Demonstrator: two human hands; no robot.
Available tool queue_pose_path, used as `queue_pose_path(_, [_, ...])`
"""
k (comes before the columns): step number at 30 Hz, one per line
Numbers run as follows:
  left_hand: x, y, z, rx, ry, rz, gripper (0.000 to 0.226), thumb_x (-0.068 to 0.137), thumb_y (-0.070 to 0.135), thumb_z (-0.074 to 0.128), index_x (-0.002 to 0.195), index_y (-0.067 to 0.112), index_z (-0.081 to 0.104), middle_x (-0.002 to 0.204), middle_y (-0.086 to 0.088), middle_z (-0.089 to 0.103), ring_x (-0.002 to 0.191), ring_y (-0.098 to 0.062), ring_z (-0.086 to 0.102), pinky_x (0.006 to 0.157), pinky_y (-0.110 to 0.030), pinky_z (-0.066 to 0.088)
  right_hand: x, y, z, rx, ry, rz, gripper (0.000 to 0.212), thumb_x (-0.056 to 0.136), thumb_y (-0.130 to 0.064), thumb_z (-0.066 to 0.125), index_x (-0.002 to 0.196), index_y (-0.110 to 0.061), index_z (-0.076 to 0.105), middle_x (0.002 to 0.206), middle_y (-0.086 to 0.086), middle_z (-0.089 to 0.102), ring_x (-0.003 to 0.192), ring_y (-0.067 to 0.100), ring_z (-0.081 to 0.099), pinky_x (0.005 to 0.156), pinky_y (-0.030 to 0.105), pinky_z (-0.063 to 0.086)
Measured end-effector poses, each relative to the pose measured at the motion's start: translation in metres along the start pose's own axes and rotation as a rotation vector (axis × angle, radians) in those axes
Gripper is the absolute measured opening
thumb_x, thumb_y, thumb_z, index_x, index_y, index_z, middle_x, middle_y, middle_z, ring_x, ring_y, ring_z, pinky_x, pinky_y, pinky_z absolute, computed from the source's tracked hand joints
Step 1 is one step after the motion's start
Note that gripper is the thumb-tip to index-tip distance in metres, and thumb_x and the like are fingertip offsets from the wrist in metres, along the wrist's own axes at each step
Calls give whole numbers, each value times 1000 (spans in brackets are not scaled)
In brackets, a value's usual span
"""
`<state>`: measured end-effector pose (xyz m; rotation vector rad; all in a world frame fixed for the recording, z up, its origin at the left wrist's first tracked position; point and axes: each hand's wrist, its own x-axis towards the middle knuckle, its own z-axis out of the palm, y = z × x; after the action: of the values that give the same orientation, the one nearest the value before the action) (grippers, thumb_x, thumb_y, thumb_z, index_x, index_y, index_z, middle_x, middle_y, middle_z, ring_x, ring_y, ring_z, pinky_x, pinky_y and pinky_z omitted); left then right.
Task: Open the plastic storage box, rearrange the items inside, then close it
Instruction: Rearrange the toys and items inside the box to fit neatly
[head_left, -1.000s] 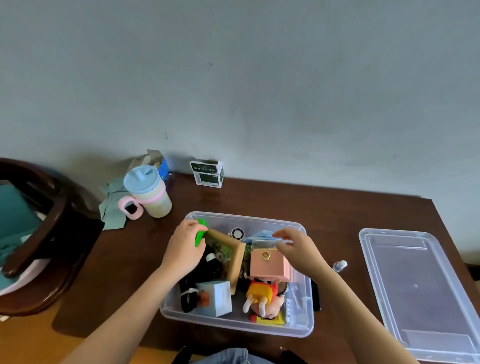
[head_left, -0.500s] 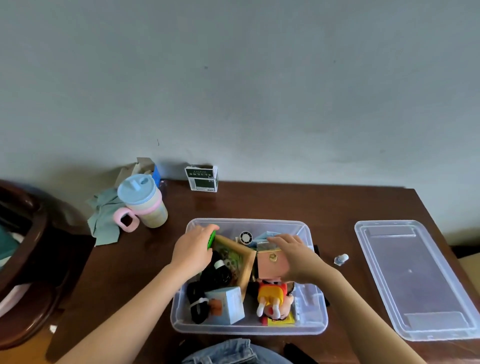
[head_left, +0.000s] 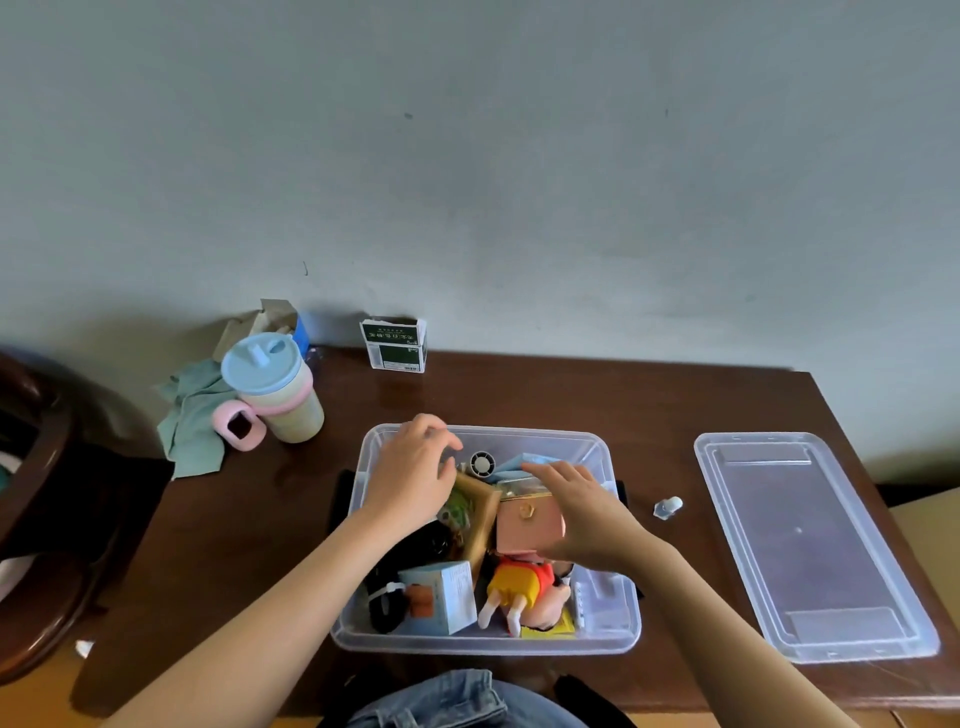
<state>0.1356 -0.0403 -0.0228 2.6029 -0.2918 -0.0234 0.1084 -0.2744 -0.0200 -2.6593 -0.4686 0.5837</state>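
The clear plastic storage box (head_left: 488, 647) stands open on the dark wooden table, and its lid (head_left: 810, 545) lies flat to the right. My left hand (head_left: 415, 473) hovers over the box's far left corner above a wooden picture frame (head_left: 480, 519), fingers loosely curved, with nothing visible in them. My right hand (head_left: 587, 514) grips a pink box (head_left: 524, 525) in the middle, fingers over its top and thumb along its near edge. Below lie a plush doll in red and yellow (head_left: 524, 592), a pale blue carton (head_left: 447, 597) and black items (head_left: 415, 545).
A small clear bottle (head_left: 667, 506) stands between box and lid. At the back left are a lidded cup with a pink handle (head_left: 275, 389), a green cloth (head_left: 192, 421) and a green-white carton (head_left: 395, 345) by the wall. A dark wooden chair (head_left: 31, 493) is at the left.
My left hand has moved toward the box's far left corner, and the green item it held is no longer visible. My right hand stays on the pink box. The view has shifted.
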Motion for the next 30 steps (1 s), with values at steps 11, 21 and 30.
queue_pose_path(11, [42, 70, 44, 13, -393, 186, 37, 97, 36, 47, 129, 20, 51, 127, 2, 55, 112, -17, 54, 84, -26, 42, -16, 82, -3, 507, 677, 655, 19, 88, -17, 58, 106, -19, 63, 97, -1, 68, 80, 11, 59, 66, 23, 41])
queue_pose_path(21, [48, 71, 59, 253, -729, 216, 78, 75, 76, 52, 141, 40, 32, 137, -2, 35, 123, -28, 38, 94, -40, 35, -22, 138, 38, 488, 475, 953, 26, 89, -25, 57, 115, -21, 59, 103, 5, 67, 95, 27, 60, 72, 29, 40])
queue_pose_path(30, [32, 64, 72, 288, -731, 299, 119, 53, 72, 74, 145, 29, 12, 155, 0, 9, 140, -30, 17, 110, -48, 25, -18, 134, 29, 809, 720, 852, 14, 84, -19, 64, 95, -18, 72, 71, -8, 70, 63, 7, 63, 61, 24, 45])
